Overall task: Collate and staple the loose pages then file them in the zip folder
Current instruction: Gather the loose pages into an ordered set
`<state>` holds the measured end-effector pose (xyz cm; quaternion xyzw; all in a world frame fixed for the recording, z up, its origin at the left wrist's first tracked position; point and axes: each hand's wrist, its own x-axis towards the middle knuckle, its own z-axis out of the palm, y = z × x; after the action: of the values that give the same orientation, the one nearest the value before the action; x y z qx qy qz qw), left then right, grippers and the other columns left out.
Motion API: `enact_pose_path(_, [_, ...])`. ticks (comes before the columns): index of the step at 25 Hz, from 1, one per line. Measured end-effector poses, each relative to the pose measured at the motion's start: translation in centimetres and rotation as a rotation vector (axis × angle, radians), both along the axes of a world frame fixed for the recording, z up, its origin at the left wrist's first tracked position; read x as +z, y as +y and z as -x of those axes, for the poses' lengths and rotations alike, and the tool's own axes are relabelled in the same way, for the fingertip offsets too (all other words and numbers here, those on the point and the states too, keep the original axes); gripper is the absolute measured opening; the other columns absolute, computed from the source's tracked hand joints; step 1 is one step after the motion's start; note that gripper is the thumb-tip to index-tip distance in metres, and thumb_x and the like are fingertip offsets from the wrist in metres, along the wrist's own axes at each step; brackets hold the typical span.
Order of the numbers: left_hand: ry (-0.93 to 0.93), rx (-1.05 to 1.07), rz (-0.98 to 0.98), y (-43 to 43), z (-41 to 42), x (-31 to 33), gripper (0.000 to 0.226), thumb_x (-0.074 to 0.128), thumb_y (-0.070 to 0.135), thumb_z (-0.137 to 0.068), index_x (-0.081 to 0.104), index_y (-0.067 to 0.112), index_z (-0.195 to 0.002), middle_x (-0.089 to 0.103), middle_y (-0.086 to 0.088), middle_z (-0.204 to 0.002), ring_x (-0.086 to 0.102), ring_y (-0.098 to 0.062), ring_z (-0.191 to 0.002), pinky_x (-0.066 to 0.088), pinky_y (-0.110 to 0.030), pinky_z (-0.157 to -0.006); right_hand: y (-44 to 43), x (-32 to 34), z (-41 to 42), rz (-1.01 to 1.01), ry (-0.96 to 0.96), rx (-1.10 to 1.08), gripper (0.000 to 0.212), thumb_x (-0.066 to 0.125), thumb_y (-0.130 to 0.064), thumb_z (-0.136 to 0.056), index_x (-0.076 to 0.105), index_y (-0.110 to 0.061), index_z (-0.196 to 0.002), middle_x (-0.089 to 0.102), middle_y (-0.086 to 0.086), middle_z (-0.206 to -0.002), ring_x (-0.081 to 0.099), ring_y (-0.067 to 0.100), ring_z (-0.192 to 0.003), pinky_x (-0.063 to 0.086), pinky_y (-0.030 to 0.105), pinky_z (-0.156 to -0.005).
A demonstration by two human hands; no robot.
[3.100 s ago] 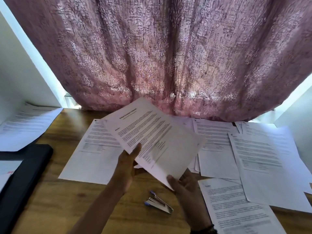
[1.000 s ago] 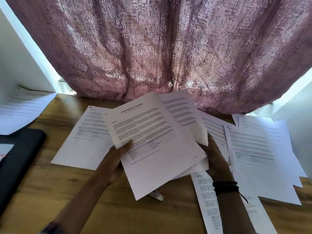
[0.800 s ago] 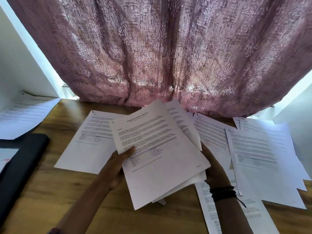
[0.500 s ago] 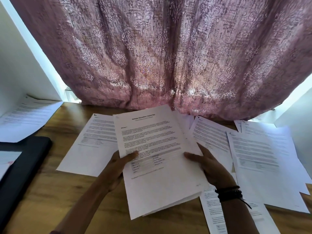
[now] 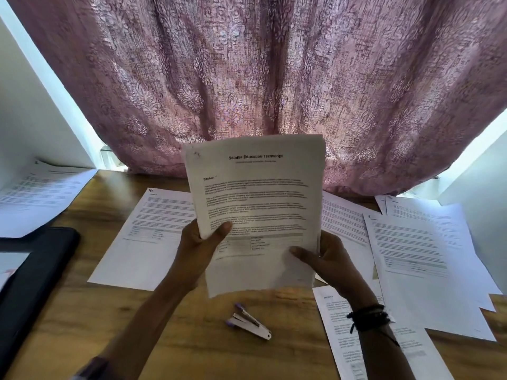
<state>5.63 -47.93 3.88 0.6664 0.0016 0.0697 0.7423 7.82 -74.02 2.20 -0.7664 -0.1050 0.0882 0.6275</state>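
Black and flat, what I judge to be the zip folder [image 5: 35,270] is lying at the far left edge of the wooden desk [image 5: 178,349], with something white overlapping its near corner. Whether its zip is open I cannot tell. Behind it a printed page [image 5: 41,193] is lying by the wall. Moving right, another loose page [image 5: 142,237] is lying flat on the desk, just beside the left hand [image 5: 196,250]. That hand is gripping the left edge of the sheaf of pages [image 5: 260,193], thumb pressed across the front and fingers hidden behind.

The sheaf is being held upright above the desk, in front of the pink curtain [image 5: 247,78], and its top sheet is headed as a sample education transcript. Its side edges are looking roughly squared, while the bottom edge is showing some unevenness. Below it the small stapler [image 5: 248,323] is lying on the desk, touched by neither hand.

The right hand [image 5: 329,261], with dark bands [image 5: 367,318] at the wrist, is holding the sheaf's lower right edge, thumb on the front and fingers curled round behind. Further right, several loose pages [image 5: 417,270] are lying overlapped on the desk, and one more sheet [image 5: 336,325] is lying beneath the right forearm.

By my reading, collating is only partly done. Some pages are gathered in the hands, but many are waiting on both sides. I can make out no staple in the sheaf, so stapling and filing in the folder are both yet to come.
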Motion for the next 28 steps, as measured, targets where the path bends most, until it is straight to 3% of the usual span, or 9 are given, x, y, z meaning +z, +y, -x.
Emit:
enact_pose_path(5, [-0.031,0.039,0.07,-0.5,-0.5,0.6,0.031,0.061,0.002,-0.089,0.064,0.014,-0.117,0.072,0.001,-0.113,0.067,-0.017,-0.107,0.056,-0.025,-0.083,-1.3,-0.6,0.6,0.034,0.087,0.066,0.036,0.074,-0.02,-0.085,0.066,-0.016,-0.12,0.074,-0.001,-0.113,0.071,0.017,-0.102,0.06,0.036,-0.082])
enact_pose_path(8, [0.044,0.089,0.272,-0.2,-1.0,-0.1,0.041,0.072,0.013,-0.079,0.063,0.012,-0.12,0.07,-0.006,-0.119,0.064,-0.024,-0.113,0.056,-0.035,-0.09,-1.2,-1.3,1.2,-0.382,0.203,-0.167,0.03,0.068,-0.012,-0.086,0.063,-0.006,-0.115,0.073,0.012,-0.108,0.072,0.027,-0.096,0.06,0.039,-0.076])
enact_pose_path(11, [0.093,0.152,0.461,-0.8,-1.1,-1.5,0.066,0.084,0.024,-0.069,0.058,0.012,-0.129,0.065,-0.01,-0.127,0.059,-0.03,-0.12,0.046,-0.053,-0.101,0.9,-2.9,2.5,-0.805,0.377,-0.23,0.043,0.072,-0.023,-0.082,0.058,-0.007,-0.12,0.069,0.015,-0.111,0.068,0.029,-0.099,0.061,0.037,-0.076])
enact_pose_path(13, [0.102,0.199,0.481,-1.8,-0.7,-2.0,0.045,0.072,0.011,-0.084,0.059,0.014,-0.127,0.067,-0.007,-0.124,0.062,-0.026,-0.117,0.046,-0.054,-0.1,3.3,-3.8,3.6,-0.769,0.392,-0.177,0.056,0.078,-0.025,-0.08,0.055,-0.007,-0.127,0.067,0.017,-0.121,0.066,0.033,-0.109,0.059,0.043,-0.082])
enact_pose_path(16, [0.142,0.238,0.434,-2.4,-0.2,-1.9,0.035,0.06,0.0,-0.09,0.063,0.016,-0.121,0.071,-0.004,-0.116,0.066,-0.022,-0.109,0.05,-0.052,-0.096,5.7,-4.1,4.0,-0.577,0.241,-0.221,0.042,0.064,-0.006,-0.089,0.054,-0.006,-0.129,0.067,0.014,-0.121,0.065,0.03,-0.112,0.057,0.048,-0.085])
enact_pose_path(20, [0.057,0.088,0.574,1.0,0.3,-0.3,0.032,0.04,0.022,-0.102,0.063,0.019,-0.124,0.067,-0.01,-0.122,0.063,-0.029,-0.114,0.051,-0.05,-0.096,4.0,-4.2,3.7,-0.485,0.203,-0.17,0.038,0.063,-0.001,-0.088,0.056,-0.003,-0.126,0.068,0.016,-0.119,0.064,0.034,-0.113,0.056,0.055,-0.088])
enact_pose_path(23, [0.022,-0.083,0.686,6.6,0.7,0.6,0.054,0.021,0.046,-0.103,0.067,0.02,-0.118,0.067,-0.006,-0.116,0.064,-0.025,-0.107,0.054,-0.041,-0.087,2.4,-4.9,4.0,-0.445,0.257,-0.135,0.04,0.064,-0.001,-0.088,0.056,-0.003,-0.126,0.067,0.016,-0.12,0.064,0.034,-0.114,0.055,0.058,-0.088])
enact_pose_path(25, [0.095,-0.136,0.518,9.1,0.8,0.6,0.047,0.038,0.049,-0.099,0.068,0.018,-0.116,0.07,-0.007,-0.112,0.067,-0.023,-0.101,0.057,-0.035,-0.08,2.1,-5.2,3.9,-0.423,0.204,-0.157,0.039,0.065,0.0,-0.086,0.058,-0.002,-0.124,0.068,0.015,-0.118,0.065,0.033,-0.111,0.057,0.054,-0.084])
enact_pose_path(28, [0.18,-0.116,0.038,10.4,0.5,-0.2,0.047,0.076,0.052,-0.071,0.074,0.018,-0.105,0.073,-0.013,-0.106,0.072,-0.02,-0.091,0.059,-0.03,-0.068,1.8,-5.0,3.1,-0.343,0.071,-0.185,0.029,0.067,0.003,-0.084,0.066,-0.002,-0.112,0.073,0.011,-0.108,0.068,0.028,-0.103,0.059,0.04,-0.078])
